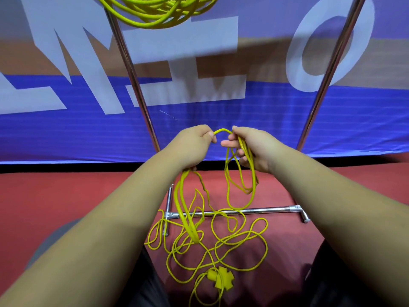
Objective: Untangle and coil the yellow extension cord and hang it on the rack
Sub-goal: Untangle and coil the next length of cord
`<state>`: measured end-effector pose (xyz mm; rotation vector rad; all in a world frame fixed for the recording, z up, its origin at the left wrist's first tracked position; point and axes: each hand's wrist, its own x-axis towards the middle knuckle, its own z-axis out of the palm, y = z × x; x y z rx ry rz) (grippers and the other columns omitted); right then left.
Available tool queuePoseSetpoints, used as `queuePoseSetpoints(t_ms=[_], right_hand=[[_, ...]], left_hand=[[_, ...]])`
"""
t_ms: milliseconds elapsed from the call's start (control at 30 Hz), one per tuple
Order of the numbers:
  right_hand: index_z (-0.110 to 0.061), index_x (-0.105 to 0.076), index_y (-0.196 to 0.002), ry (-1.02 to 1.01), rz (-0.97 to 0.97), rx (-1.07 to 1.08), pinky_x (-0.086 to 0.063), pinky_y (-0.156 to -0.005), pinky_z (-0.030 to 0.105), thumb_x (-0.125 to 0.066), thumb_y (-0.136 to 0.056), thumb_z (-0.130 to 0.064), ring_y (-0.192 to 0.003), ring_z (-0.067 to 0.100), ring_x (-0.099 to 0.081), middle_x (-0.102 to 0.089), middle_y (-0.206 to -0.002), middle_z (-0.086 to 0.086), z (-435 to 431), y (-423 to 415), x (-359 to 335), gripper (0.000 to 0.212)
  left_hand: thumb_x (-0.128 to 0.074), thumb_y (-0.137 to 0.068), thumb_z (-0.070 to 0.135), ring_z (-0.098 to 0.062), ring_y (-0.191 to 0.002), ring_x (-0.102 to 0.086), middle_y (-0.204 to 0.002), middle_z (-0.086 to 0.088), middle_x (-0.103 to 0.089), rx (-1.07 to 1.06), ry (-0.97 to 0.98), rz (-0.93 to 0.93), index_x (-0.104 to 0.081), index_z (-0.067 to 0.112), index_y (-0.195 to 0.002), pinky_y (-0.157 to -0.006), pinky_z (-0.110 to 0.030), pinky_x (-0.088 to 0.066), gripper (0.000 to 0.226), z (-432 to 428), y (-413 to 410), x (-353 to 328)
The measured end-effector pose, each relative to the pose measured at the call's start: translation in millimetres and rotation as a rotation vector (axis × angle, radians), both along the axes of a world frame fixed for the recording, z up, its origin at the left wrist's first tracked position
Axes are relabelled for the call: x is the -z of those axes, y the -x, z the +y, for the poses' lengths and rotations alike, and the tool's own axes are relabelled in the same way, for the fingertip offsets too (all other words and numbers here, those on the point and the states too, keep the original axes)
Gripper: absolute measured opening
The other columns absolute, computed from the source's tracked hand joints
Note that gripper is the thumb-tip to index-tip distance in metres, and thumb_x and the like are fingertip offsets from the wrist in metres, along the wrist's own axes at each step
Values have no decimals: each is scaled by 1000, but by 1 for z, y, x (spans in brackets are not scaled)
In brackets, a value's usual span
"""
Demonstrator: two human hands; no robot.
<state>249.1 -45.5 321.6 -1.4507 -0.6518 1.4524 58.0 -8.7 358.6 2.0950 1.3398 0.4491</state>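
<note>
Left hand (194, 142) and right hand (251, 148) grip yellow cord (219, 280); banner (66, 129) perhaps reads "M", "O".

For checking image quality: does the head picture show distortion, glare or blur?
Head view: wide-angle distortion splays the rack poles outward; glare streaks the chrome base bar; the left hand, right hand and yellow cord look sharp; the banner lettering is slightly soft.

Yellow plastic-sheathed extension cord (219, 281) is showing smooth, faintly glossy; chrome metal rack tubes (270, 209) are gleaming mirror-bright; red floor (66, 196) is reading matt.
</note>
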Motion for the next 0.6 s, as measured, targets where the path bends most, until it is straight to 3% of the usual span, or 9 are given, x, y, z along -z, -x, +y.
queuePoseSetpoints(t_ms=[67,233,367,500,600], right_hand=[[-16,-63,-98,-13,-7,11,-31,-41,21,-56,-106,-43,-43,9,-36,-81,-108,6,0,0,-1,28],[-16,-67,-104,-59,17,32,-27,-40,20,-59,-104,-40,-41,7,-30,-81,-111,0,-3,2,-2,26],[-15,-68,-108,-69,7,58,-33,-43,21,-57,-105,-33,-42,9,-32,-81,-111,0,-6,6,-1,21],[-15,-68,-113,-43,-3,17,-37,-47,22,-53,-106,-35,-47,10,-36,-82,-109,-2,-7,6,-1,26],[-13,-70,-114,-46,3,-6,-37,-46,22,-54,-106,-40,-46,9,-37,-82,-109,-1,-5,7,0,33]], left_hand=[[-38,-106,37,-22,-40,-47,-67,-5,-53,-40,114,-96,-64,25,-98,-46,-35,-50,30,-3,-6,6],[-44,-103,20,-18,-46,-50,-69,-1,-53,-262,305,-337,-57,16,-99,-43,-22,-43,14,-11,-19,10],[-40,-110,33,-19,-27,-44,-62,-7,-55,-541,510,-520,-57,13,-86,-46,-29,-50,35,-15,-30,12],[-41,-108,33,-19,-38,-47,-81,-12,-59,-372,420,-436,-59,10,-97,-59,-43,-60,32,-15,-27,18],[-44,-106,22,-16,-51,-47,-90,-7,-55,-149,394,-431,-62,19,-117,-60,-39,-62,20,-19,-22,23]])
